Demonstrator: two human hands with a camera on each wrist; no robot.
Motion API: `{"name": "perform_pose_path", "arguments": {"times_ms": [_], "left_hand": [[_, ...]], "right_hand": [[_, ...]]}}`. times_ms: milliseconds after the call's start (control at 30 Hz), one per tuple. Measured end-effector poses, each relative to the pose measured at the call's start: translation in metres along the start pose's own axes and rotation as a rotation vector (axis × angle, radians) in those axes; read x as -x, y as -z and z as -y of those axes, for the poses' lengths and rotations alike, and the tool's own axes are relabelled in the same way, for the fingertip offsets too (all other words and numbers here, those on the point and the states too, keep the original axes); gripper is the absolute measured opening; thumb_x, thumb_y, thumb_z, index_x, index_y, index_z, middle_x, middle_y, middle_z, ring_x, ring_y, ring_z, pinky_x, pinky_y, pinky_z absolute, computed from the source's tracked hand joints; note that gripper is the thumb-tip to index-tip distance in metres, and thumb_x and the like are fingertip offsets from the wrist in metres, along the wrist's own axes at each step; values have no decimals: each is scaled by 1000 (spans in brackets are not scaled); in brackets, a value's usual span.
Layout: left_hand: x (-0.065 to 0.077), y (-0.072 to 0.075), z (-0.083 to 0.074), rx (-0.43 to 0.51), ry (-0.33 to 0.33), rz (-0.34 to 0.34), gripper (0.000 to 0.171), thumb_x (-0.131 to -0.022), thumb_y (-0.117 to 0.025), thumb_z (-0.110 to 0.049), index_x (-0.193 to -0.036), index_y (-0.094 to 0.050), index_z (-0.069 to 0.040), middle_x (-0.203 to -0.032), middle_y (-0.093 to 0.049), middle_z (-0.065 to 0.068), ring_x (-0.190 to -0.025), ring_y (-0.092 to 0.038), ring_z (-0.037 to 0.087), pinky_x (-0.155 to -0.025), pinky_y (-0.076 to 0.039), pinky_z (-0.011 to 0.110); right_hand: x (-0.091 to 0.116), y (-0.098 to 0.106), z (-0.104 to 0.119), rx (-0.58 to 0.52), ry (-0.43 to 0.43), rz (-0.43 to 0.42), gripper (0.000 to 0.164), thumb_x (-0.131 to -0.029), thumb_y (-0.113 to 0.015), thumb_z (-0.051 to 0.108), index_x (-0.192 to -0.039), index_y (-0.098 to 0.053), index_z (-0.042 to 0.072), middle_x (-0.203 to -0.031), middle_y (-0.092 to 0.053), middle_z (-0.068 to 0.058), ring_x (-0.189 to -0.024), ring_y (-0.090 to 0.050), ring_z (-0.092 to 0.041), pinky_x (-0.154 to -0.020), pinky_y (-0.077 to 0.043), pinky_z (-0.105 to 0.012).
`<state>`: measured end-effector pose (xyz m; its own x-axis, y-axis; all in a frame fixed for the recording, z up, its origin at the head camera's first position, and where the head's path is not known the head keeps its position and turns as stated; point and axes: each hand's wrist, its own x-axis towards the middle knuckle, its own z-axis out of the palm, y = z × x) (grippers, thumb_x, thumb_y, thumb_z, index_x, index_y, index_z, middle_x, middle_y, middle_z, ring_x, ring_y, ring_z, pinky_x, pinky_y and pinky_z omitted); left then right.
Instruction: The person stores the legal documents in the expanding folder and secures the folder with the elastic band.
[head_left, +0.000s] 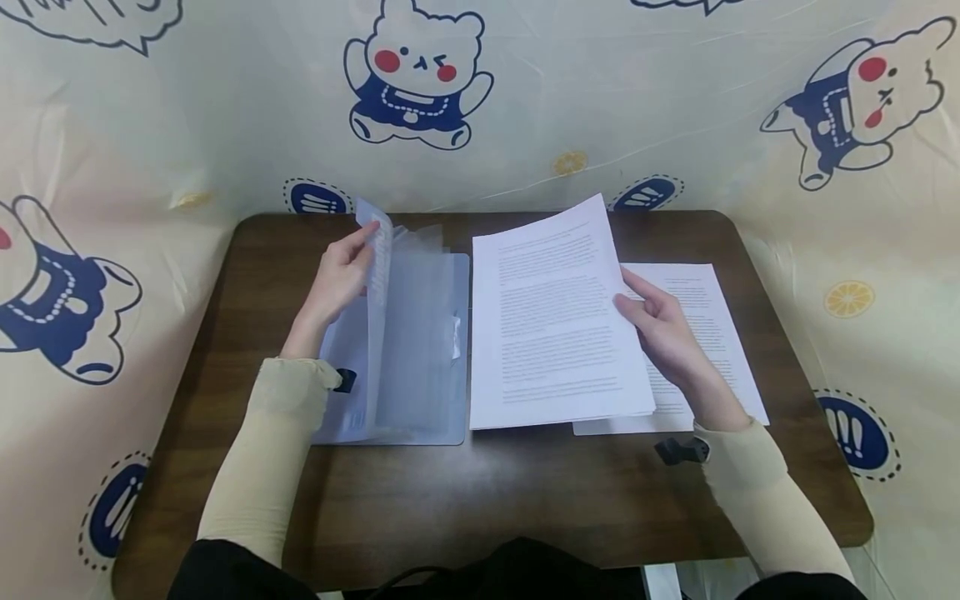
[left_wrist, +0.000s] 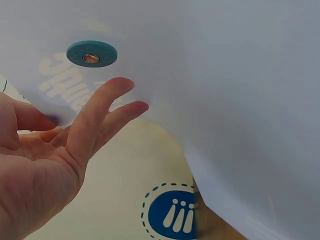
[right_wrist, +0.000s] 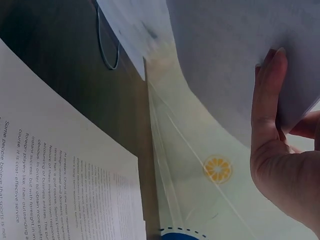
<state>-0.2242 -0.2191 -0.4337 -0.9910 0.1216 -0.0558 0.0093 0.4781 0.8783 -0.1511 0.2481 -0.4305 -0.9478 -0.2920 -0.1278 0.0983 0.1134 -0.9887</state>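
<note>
A pale blue translucent document folder (head_left: pixel 423 350) with clear inner sleeves lies spread on the left side of the table. At its top edge my left hand (head_left: pixel 337 271) pinches a raised leaf (head_left: pixel 377 300) between thumb and fingers. The left wrist view shows a round teal button (left_wrist: pixel 92 53) and pale lettering on the surface above that hand (left_wrist: pixel 45 170). My right hand (head_left: pixel 663 325) grips the right edge of a stack of printed paper (head_left: pixel 558 325), thumb on the front and fingers behind. The stack's upper part is lifted and tilted beside the folder.
More printed sheets (head_left: pixel 712 333) lie under and right of the held stack. The brown wooden table (head_left: pixel 480 492) has rounded corners. A curtain (head_left: pixel 570 92) with cartoon bears hangs round its back and sides. In the right wrist view a thin cord loop (right_wrist: pixel 102 50) shows near the table edge.
</note>
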Motion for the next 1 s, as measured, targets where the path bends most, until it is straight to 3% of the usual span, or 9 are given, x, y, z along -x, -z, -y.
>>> {"name": "perform_pose_path", "arguments": {"times_ms": [267, 433, 567, 733, 867, 1000], "left_hand": [[-1, -3, 2, -5, -1, 17, 56, -119, -31, -22, -174, -32, -16, -178, -35, 21, -139, -53, 44, -68, -54, 17], [-2, -3, 3, -11, 0, 20, 56, -119, -31, -23, -174, -32, -16, -180, -33, 19, -144, -52, 44, -68, -54, 17], [-2, -5, 2, -7, 0, 21, 56, -119, -32, -23, -174, -32, -16, -178, -35, 20, -138, -54, 44, -67, -54, 16], [-3, -7, 2, 4, -7, 23, 56, -119, -32, -22, -174, -31, -15, -176, -38, 22, -133, -56, 43, -67, -54, 16], [-3, -7, 2, 3, -10, 19, 56, -119, -32, -21, -174, -32, -15, -175, -39, 24, -138, -55, 44, -68, -55, 14], [-3, -8, 3, -12, -10, 20, 56, -119, -32, -22, -174, -31, -15, -177, -36, 22, -145, -53, 47, -69, -55, 13]], "right_hand": [[-3, -6, -4, 156, 65, -39, 64, -117, -52, 28, -176, -29, 19, -134, -80, 2, -101, -83, -9, -82, -67, -27], [-4, -10, -1, 185, 124, -40, 62, -117, -51, 22, -175, -31, 17, -117, -83, 10, -93, -83, -10, -76, -67, -26], [-3, -12, 8, 123, 131, -8, 61, -117, -50, 20, -175, -30, 16, -116, -82, 17, -94, -84, -10, -74, -67, -27], [-2, -17, 22, -22, 114, 36, 63, -117, -51, 19, -175, -28, 14, -125, -81, 13, -97, -84, -13, -74, -67, -29], [-6, -27, 30, -117, 95, 79, 62, -117, -50, 17, -175, -29, 11, -127, -81, 9, -97, -84, -14, -74, -67, -30], [-16, -43, 28, -117, 44, 121, 61, -118, -47, 18, -175, -29, 14, -124, -82, 8, -95, -84, -16, -75, -68, -32]]}}
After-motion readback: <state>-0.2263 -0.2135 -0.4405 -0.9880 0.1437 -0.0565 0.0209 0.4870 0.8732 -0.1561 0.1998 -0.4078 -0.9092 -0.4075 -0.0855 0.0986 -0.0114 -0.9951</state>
